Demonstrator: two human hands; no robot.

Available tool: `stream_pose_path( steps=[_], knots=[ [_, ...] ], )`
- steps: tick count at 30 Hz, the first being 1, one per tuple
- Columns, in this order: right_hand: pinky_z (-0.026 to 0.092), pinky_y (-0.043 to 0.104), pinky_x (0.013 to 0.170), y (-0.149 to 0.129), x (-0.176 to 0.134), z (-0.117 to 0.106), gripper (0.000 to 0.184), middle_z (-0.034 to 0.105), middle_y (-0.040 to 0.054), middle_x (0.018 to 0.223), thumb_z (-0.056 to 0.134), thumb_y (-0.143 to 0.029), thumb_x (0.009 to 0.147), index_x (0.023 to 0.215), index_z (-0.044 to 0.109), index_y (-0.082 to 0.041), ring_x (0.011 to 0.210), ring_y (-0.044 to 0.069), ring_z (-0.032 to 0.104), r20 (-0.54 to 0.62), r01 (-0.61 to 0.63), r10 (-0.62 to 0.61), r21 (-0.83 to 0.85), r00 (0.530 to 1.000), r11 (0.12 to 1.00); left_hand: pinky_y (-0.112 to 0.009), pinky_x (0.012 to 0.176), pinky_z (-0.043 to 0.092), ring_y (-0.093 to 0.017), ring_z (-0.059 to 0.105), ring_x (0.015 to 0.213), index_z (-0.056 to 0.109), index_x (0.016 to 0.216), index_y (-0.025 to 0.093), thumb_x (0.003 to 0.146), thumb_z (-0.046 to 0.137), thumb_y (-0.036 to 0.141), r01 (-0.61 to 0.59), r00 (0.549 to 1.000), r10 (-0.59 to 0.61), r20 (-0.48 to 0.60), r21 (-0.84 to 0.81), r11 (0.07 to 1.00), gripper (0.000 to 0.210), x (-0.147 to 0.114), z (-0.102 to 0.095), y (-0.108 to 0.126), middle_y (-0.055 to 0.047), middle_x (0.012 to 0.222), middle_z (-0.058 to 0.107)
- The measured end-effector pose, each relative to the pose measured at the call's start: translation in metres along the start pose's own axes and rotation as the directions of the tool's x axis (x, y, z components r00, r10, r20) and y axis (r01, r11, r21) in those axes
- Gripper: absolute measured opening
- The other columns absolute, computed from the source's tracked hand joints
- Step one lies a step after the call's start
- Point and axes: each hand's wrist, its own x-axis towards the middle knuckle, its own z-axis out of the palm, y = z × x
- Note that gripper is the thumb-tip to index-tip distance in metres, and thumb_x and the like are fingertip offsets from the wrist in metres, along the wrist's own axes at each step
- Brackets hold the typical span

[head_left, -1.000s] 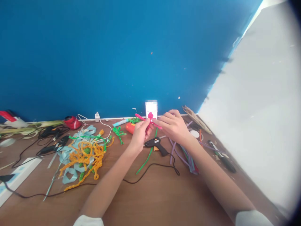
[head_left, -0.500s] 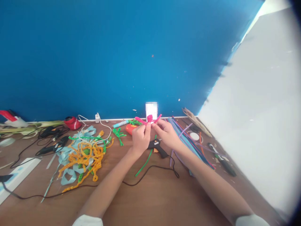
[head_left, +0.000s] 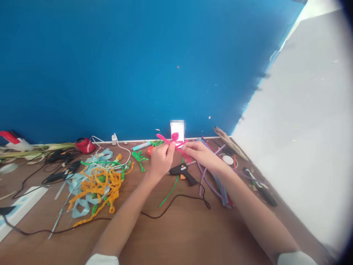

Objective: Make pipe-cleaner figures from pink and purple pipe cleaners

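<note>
1. I log a power strip (head_left: 22,204) far to the left of the glue gun (head_left: 183,170) and nearer the camera.
2. Black tools (head_left: 63,172) with cords lie left of the glue gun, near the level of its body.
3. A red roll (head_left: 86,146) sits left of the glue gun, farther back toward the wall.
4. Pale ribbon (head_left: 73,181) and orange stems (head_left: 114,184) form a tangle left of the glue gun.
5. A green piece (head_left: 136,156) and a marker (head_left: 141,145) lie left of and behind the glue gun, near each other.
6. Left hand (head_left: 160,160): raised, left of and above the glue gun; I find thumb and fingers closed, pinching the pink piece (head_left: 175,137).
7. Pink piece: between both hands, above the glue gun in my view and in front of a lit screen (head_left: 178,129). It has a rounded bud with loose strands to either side.
8. Right hand (head_left: 201,154): raised, right of and above the glue gun; fingers curled, thumb and forefinger closed on a pink strand. I cannot tell how firmly.
9. Strips (head_left: 224,196) lie right of the glue gun, partly hidden by the right forearm.
10. A white disc (head_left: 227,160) and a dark tool (head_left: 266,193) lie farther right of the glue gun.
</note>
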Motion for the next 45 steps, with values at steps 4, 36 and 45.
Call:
stream_pose_path(
  steps=[4,36,45],
  knots=[
    [0.034,0.029,0.06,-0.004,-0.005,-0.012,0.018,0.062,0.0005,0.069,0.056,-0.032,0.094,0.094,0.068,-0.018,0.062,0.014,0.052,-0.262,0.135,-0.429,-0.702,0.864,0.699,-0.026,0.048,0.03,-0.01,0.04,0.044,0.047,0.058,0.019,0.098,0.043,0.05,0.364,0.927,-0.368,0.066,-0.391,0.846,0.051,0.004,0.0,0.009,0.003,0.047,0.042],
    [0.022,0.024,0.043,-0.006,-0.005,0.014,0.033,0.043,-0.006,0.05,0.06,-0.042,0.088,0.065,0.055,-0.019,0.044,0.008,0.032,-0.081,-0.026,0.056,0.33,0.995,0.944,-0.028,0.057,0.037,-0.012,0.05,0.051,0.055,0.059,0.018,0.1,0.043,0.038,0.022,1.0,-0.025,-0.019,-0.142,0.99,0.047,-0.007,0.002,0.012,-0.002,0.053,0.057],
    [0.037,0.028,0.061,0.003,-0.008,0.001,0.022,0.067,0.006,0.085,0.053,-0.034,0.099,0.102,0.068,-0.019,0.071,0.016,0.059,-0.119,0.198,-0.624,-0.888,0.773,0.415,-0.026,0.047,0.031,-0.009,0.04,0.044,0.05,0.055,0.018,0.096,0.047,0.055,0.411,0.91,-0.375,0.177,-0.5,0.762,0.055,0.002,0.0,0.024,0.002,0.048,0.045]
  ],
)
